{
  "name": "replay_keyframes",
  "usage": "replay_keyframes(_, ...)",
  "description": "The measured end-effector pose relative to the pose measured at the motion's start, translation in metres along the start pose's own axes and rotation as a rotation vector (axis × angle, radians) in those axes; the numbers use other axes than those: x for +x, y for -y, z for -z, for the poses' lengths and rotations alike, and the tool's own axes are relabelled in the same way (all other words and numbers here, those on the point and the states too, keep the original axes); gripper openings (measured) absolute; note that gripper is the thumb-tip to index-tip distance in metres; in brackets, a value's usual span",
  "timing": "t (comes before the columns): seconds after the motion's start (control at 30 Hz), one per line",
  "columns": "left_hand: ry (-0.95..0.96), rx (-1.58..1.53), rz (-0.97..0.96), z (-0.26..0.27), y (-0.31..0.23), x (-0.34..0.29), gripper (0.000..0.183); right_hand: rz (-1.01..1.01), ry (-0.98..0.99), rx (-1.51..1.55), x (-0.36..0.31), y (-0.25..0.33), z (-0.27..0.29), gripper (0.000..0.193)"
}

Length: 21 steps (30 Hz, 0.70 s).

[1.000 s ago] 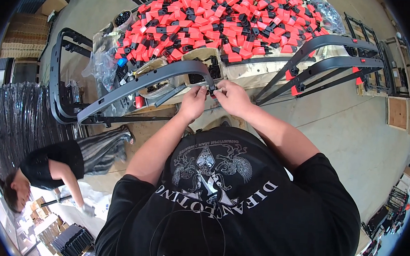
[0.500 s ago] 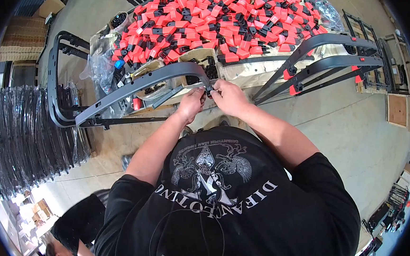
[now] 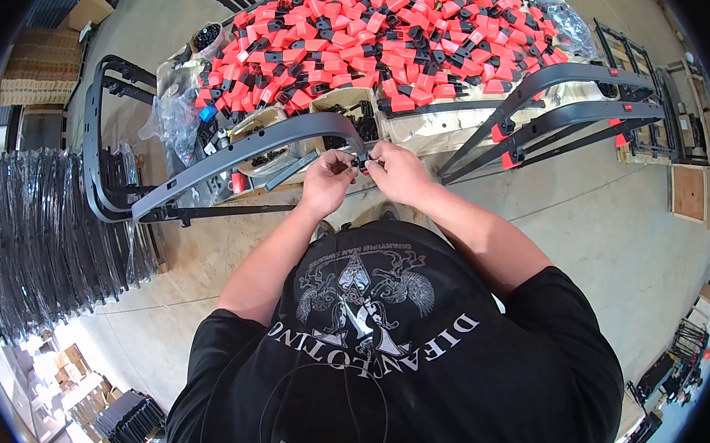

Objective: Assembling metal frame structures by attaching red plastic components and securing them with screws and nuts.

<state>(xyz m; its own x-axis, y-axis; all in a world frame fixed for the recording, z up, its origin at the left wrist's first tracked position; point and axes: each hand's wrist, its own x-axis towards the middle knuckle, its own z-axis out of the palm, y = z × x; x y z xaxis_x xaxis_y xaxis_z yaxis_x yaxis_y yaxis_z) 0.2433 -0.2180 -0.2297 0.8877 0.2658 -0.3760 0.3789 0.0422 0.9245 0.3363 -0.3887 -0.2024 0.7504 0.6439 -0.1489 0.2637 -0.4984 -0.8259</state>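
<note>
Right hand (image 3: 402, 174): grip pinched on the near end of a curved dark frame (image 3: 296, 128), located along the near side of the counter (image 3: 432, 126). Left hand (image 3: 327, 182): grip nearly closed beside that end; whether it holds anything, cannot tell. Red-and-black parts (image 3: 364, 63): heaped on the counter.

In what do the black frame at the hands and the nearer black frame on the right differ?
The left hand and right hand are at the end of the handled frame; no hand touches the right-side frame. The right-side frame shows red pieces; the handled frame's long bar shows none. Both are black, with rounded corners.
</note>
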Motion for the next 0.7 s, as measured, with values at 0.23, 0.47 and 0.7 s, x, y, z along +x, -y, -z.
replay_keyframes(0.23, 0.01, -0.046, 0.059, 0.002, -0.008, 0.002, 0.011, -0.026, 0.011, 0.02, 0.002, 0.0, 0.001, 0.021)
replay_keyframes(0.47, 0.015, -0.028, 0.324, -0.002, -0.011, 0.006, 0.036, 0.032, -0.036, -0.026, 0.001, -0.001, -0.001, 0.019)
replay_keyframes(0.7, 0.108, -0.233, 0.485, -0.003, -0.01, 0.01, 0.035, 0.017, -0.05, -0.014, -0.002, -0.002, 0.0, 0.019)
